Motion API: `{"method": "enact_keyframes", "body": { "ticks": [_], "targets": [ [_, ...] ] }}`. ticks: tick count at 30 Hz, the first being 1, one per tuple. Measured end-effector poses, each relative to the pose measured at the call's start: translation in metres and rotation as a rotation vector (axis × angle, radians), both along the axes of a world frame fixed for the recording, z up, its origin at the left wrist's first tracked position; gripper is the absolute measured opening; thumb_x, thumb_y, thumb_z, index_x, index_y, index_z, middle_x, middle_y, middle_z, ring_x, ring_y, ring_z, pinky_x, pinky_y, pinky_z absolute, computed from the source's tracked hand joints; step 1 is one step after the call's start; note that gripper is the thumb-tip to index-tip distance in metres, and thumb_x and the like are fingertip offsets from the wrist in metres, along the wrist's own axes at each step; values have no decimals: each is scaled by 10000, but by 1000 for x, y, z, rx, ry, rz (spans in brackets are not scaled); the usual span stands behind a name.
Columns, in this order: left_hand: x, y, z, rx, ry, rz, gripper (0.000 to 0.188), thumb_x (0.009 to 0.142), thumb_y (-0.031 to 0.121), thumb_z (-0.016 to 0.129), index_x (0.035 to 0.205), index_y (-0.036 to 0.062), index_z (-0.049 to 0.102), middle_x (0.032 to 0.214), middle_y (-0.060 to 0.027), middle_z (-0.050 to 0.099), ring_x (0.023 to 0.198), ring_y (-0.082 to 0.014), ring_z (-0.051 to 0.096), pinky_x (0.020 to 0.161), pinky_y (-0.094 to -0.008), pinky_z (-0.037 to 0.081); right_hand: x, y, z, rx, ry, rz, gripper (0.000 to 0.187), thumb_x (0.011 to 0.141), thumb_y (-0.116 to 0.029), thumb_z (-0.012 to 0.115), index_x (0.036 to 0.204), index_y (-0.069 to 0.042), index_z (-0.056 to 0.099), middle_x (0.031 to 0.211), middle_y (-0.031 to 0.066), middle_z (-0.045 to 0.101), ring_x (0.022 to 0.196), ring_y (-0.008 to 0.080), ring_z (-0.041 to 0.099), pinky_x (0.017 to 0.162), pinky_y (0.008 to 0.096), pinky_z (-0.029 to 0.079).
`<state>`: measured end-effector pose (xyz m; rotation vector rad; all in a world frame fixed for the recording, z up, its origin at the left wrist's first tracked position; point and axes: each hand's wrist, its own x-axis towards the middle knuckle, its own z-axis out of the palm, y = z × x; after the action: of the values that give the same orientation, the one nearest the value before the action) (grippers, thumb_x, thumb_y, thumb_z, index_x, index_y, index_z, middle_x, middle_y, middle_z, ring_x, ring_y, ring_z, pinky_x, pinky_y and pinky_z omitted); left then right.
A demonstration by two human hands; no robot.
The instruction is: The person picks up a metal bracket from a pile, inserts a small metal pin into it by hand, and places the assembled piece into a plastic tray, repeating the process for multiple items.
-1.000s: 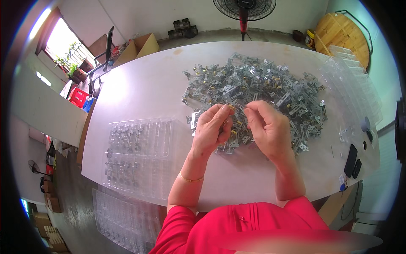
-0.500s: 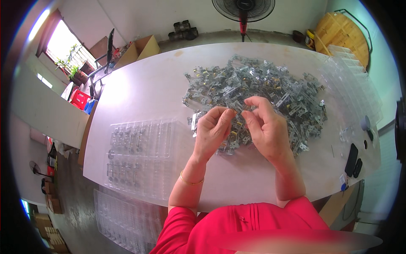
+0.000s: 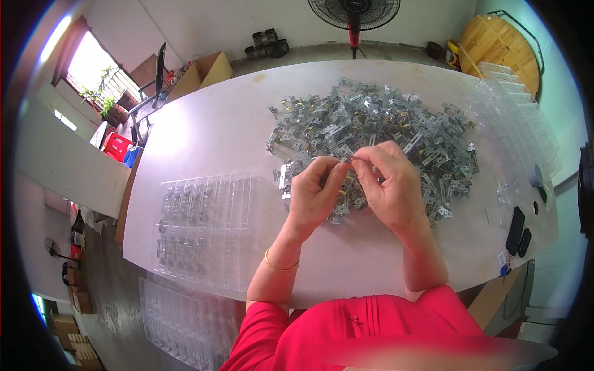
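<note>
Over the near side of a heap of small metal brackets (image 3: 371,117), my two hands meet fingertip to fingertip. My left hand (image 3: 315,191) is closed in a pinch, thumb against the curled fingers. My right hand (image 3: 391,182) pinches from the other side, its thumb and index finger at the same spot. Whatever sits between the fingertips is too small and too hidden to name. To the left lies a clear plastic tray (image 3: 238,207) with ribbed compartments, some of them filled with metal parts.
More clear trays (image 3: 179,321) stand below the table's left front edge. Stacked clear trays (image 3: 510,117) lean at the right. A black phone (image 3: 515,232), a small black object (image 3: 525,243) and keys (image 3: 504,266) lie near the right edge. A fan (image 3: 354,12) stands behind the white table (image 3: 204,133).
My right hand has moved slightly left, and its index finger has come down so that its fingertips meet those of my left hand. My left hand has barely shifted.
</note>
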<state>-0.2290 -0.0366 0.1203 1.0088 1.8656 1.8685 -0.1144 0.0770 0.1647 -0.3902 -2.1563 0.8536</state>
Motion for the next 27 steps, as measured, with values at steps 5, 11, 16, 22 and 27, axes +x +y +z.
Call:
{"method": "enact_keyframes", "body": {
  "ticks": [5,11,16,22,27],
  "targets": [
    [1,3,-5,-9,123,-12,150,980,165,685,969,16,669,645,29,516,603,-24,405,521,-226,368,-2,4,-3,92,95,3,101,859,-66,738,953,-64,701,913,103,622,820,271,631,698,376,508],
    [4,1,1,-75,211,-27,168,992,175,669,960,10,673,644,25,528,608,-21,432,531,-218,387,-8,7,-5,117,222,-3,93,878,-44,722,965,-54,694,899,96,624,793,247,612,695,352,501],
    [-7,-2,8,70,-338,-141,258,1060,210,549,995,-18,651,615,20,524,491,-30,396,448,-209,300,-2,7,2,-23,269,0,85,914,-47,709,993,-43,678,850,78,658,677,186,600,605,297,482],
    [-23,-7,3,289,-728,-231,317,1090,269,479,1026,-4,625,569,13,440,429,-68,326,408,-248,259,-1,0,0,-146,116,11,75,934,-93,709,994,-68,674,710,84,650,545,183,581,527,295,460],
    [-24,-8,2,293,-719,-244,323,1091,271,479,1013,-8,622,564,12,435,424,-63,323,404,-243,252,-4,-2,-6,-99,59,49,62,968,-81,678,1013,-41,665,656,28,541,576,60,473,534,246,414]
  ]
}}
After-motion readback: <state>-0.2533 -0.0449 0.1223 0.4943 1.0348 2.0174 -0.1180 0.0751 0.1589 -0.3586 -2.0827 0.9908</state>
